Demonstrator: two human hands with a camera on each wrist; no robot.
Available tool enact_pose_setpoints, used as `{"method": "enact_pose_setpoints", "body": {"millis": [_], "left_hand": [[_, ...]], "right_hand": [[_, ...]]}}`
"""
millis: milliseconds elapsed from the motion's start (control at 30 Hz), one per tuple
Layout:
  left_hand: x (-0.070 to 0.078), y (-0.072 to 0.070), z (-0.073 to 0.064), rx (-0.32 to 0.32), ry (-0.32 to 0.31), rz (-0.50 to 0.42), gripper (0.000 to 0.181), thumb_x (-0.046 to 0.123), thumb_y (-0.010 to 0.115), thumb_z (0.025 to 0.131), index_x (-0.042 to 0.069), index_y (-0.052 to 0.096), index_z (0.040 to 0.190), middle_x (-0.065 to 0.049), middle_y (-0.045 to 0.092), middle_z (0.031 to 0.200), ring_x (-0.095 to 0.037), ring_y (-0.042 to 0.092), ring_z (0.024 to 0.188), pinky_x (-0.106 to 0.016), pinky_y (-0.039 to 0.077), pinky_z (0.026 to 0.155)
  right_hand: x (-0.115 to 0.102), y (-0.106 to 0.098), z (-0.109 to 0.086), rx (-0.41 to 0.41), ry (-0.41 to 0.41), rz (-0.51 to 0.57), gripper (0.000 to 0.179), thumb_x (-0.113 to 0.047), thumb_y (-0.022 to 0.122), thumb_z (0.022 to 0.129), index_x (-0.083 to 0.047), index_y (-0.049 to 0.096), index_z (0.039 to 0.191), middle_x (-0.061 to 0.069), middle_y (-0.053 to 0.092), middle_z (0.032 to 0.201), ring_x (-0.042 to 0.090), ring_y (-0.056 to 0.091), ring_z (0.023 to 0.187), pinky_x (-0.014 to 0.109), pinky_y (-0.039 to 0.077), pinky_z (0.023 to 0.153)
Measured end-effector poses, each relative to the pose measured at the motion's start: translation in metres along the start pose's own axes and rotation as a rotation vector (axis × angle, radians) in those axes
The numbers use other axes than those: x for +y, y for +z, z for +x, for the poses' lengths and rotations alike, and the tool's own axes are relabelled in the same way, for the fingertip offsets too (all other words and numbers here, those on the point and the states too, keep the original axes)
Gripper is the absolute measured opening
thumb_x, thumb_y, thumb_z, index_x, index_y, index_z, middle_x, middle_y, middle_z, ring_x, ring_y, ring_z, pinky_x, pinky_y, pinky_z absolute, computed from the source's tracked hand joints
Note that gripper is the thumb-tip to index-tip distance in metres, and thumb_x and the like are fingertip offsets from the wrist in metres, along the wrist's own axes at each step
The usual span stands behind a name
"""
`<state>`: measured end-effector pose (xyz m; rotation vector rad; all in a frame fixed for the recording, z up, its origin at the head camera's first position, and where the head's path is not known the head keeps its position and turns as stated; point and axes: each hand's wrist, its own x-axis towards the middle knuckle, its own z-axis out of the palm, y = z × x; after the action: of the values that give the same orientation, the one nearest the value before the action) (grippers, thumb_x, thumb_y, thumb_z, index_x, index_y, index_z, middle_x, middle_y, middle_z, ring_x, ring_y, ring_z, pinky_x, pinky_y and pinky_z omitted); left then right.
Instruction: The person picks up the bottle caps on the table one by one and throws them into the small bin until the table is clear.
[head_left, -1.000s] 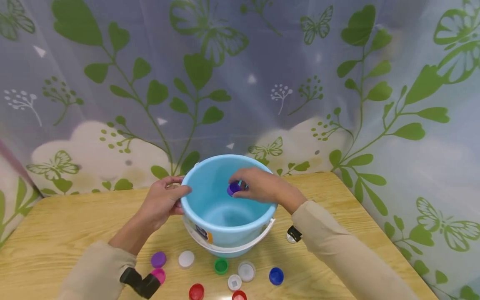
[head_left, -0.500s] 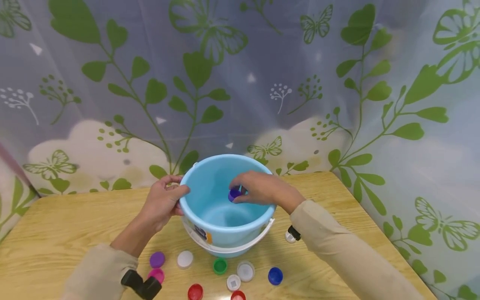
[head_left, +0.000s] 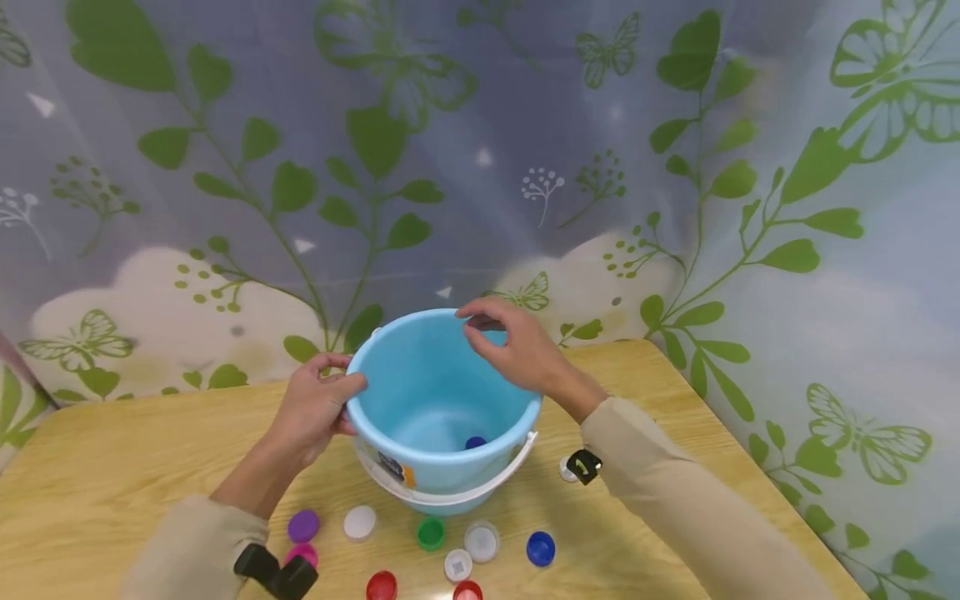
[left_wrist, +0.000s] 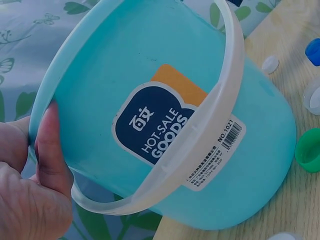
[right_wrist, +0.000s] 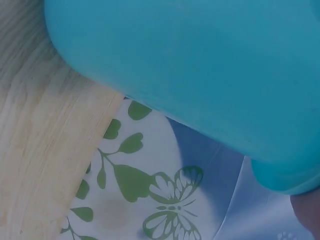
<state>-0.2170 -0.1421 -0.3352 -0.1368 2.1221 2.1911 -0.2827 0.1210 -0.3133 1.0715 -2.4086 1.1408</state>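
Note:
A light blue bucket point(head_left: 442, 492) with a white handle stands on the table. My left hand point(head_left: 311, 410) grips its rim at the left, with the thumb over the edge; the left wrist view shows the thumb on the bucket wall point(left_wrist: 105, 120) close to the label. My right hand point(head_left: 519, 346) is above the bucket's far right rim, thumb and fingers apart and holding nothing. Down inside the bucket lies a dark purple bottle cap point(head_left: 475, 442), partly hidden by the near rim. In the right wrist view the bucket point(right_wrist: 190, 65) covers most of the hand.
In front of the bucket lie several loose caps: a purple cap point(head_left: 303, 526), a white cap point(head_left: 360, 522), a green cap point(head_left: 431, 533), a blue cap point(head_left: 541, 548) and a red cap point(head_left: 382, 586). A patterned curtain point(head_left: 480, 208) hangs behind the wooden table point(head_left: 172, 450).
My right hand has let go of the purple cap, which now lies in the bucket, and has risen toward the far right rim. The left hand keeps its grip. The head view has shifted slightly.

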Motion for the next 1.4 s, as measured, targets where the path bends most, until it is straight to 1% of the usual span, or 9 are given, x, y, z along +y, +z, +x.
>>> {"method": "enact_pose_setpoints", "body": {"millis": [167,367,467,567,800,900,1000,1167,1400], "left_hand": [[-0.002,-0.002,-0.001,0.000,-0.011,0.012,0.040,-0.001,0.054,0.085,-0.003,0.037,0.122,-0.014,0.062,0.081,-0.012,0.057,0.045,-0.020,0.048,0.039],[0.000,-0.002,-0.001,-0.001,0.000,0.037,0.041,0.000,0.054,0.086,-0.003,0.037,0.123,-0.015,0.062,0.081,-0.012,0.057,0.045,-0.021,0.049,0.039],[0.001,-0.002,-0.001,0.002,-0.001,0.038,0.040,0.000,0.054,0.086,-0.003,0.038,0.123,-0.014,0.063,0.081,-0.012,0.057,0.045,-0.021,0.049,0.039],[0.002,-0.002,-0.002,0.006,-0.004,0.045,0.039,0.000,0.054,0.087,-0.003,0.038,0.122,-0.015,0.063,0.081,-0.012,0.057,0.046,-0.022,0.050,0.040],[0.006,-0.001,-0.006,0.006,-0.017,0.087,0.040,0.002,0.055,0.088,-0.002,0.035,0.123,-0.017,0.061,0.085,-0.014,0.059,0.048,-0.022,0.050,0.041],[0.006,0.001,-0.005,-0.002,-0.016,0.088,0.041,0.002,0.054,0.088,-0.002,0.035,0.124,-0.018,0.062,0.087,-0.014,0.059,0.049,-0.022,0.050,0.041],[0.006,0.000,-0.005,-0.004,-0.013,0.092,0.042,0.002,0.054,0.088,-0.002,0.035,0.125,-0.019,0.062,0.089,-0.015,0.060,0.049,-0.023,0.051,0.041],[0.005,-0.001,-0.003,-0.007,-0.006,0.109,0.043,0.003,0.054,0.088,-0.003,0.035,0.126,-0.019,0.062,0.088,-0.014,0.059,0.048,-0.023,0.050,0.040],[0.006,0.000,-0.002,-0.006,-0.002,0.121,0.041,0.002,0.054,0.087,-0.004,0.036,0.124,-0.018,0.061,0.086,-0.012,0.057,0.046,-0.022,0.050,0.040]], "right_hand": [[0.006,-0.008,-0.009,0.157,-0.003,0.018,0.025,-0.009,0.056,0.094,-0.001,0.061,0.118,0.009,0.062,0.114,0.018,0.059,0.104,0.033,0.050,0.092],[0.032,-0.036,-0.049,0.190,0.097,-0.082,0.031,-0.009,0.053,0.096,-0.002,0.055,0.126,0.009,0.057,0.122,0.021,0.058,0.104,0.037,0.050,0.090],[0.051,-0.046,-0.075,0.128,0.161,-0.121,0.031,-0.010,0.052,0.097,-0.001,0.054,0.127,0.012,0.056,0.122,0.024,0.059,0.103,0.041,0.051,0.088],[0.067,-0.051,-0.101,0.018,0.218,-0.131,0.032,-0.012,0.052,0.098,-0.001,0.053,0.128,0.013,0.056,0.123,0.025,0.059,0.102,0.043,0.052,0.087],[0.088,-0.041,-0.147,-0.259,0.322,-0.055,0.040,-0.018,0.056,0.098,-0.003,0.049,0.134,0.013,0.052,0.131,0.028,0.056,0.109,0.044,0.050,0.089],[0.091,-0.035,-0.160,-0.364,0.331,-0.056,0.043,-0.021,0.059,0.096,-0.003,0.049,0.134,0.014,0.050,0.131,0.031,0.054,0.110,0.045,0.050,0.089],[0.091,-0.029,-0.167,-0.450,0.298,-0.140,0.045,-0.027,0.063,0.093,-0.005,0.053,0.131,0.010,0.051,0.127,0.026,0.053,0.107,0.043,0.050,0.087],[0.090,-0.024,-0.169,-0.487,0.202,-0.280,0.033,-0.022,0.068,0.089,-0.010,0.063,0.120,0.001,0.055,0.112,0.013,0.052,0.091,0.031,0.049,0.076],[0.087,-0.024,-0.168,-0.499,0.242,-0.212,0.023,-0.016,0.066,0.091,-0.010,0.064,0.113,-0.003,0.055,0.105,0.008,0.053,0.087,0.026,0.051,0.075]]}}
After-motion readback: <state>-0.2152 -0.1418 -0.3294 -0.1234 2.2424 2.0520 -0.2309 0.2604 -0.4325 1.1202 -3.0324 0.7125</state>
